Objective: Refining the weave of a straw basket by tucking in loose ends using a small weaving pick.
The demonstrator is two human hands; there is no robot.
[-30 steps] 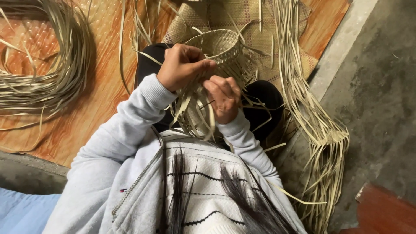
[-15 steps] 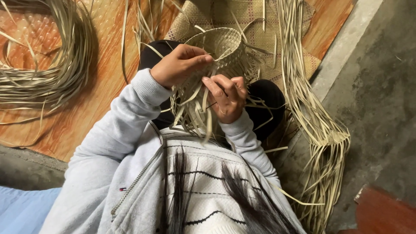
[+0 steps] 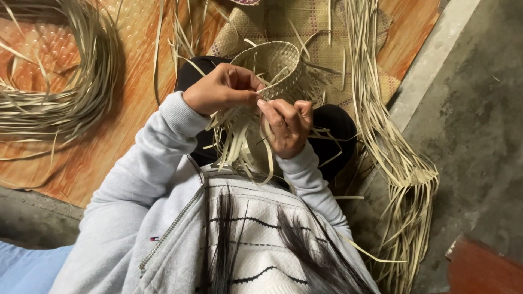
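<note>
A half-woven straw basket (image 3: 275, 65) rests on my lap, its open rim facing away and loose pale strips (image 3: 239, 144) hanging from its near edge toward me. My left hand (image 3: 220, 90) pinches a strip at the basket's near edge. Just to its right, my right hand (image 3: 289, 125) grips other strips, fingers curled around them. The two hands almost touch at the fingertips. Grey sleeves cover both my arms.
A coiled bundle of straw strips (image 3: 65, 87) lies at left on an orange mat (image 3: 131, 125). A long sheaf of strips (image 3: 392, 158) runs down the right, beside a bare concrete floor (image 3: 468, 120). A woven mat (image 3: 316, 27) lies under the basket. A reddish block (image 3: 485, 269) sits bottom right.
Both hands have shifted slightly along the basket's edge, working the strips; the left hand's fingers have closed tighter and the right hand has moved closer to it.
</note>
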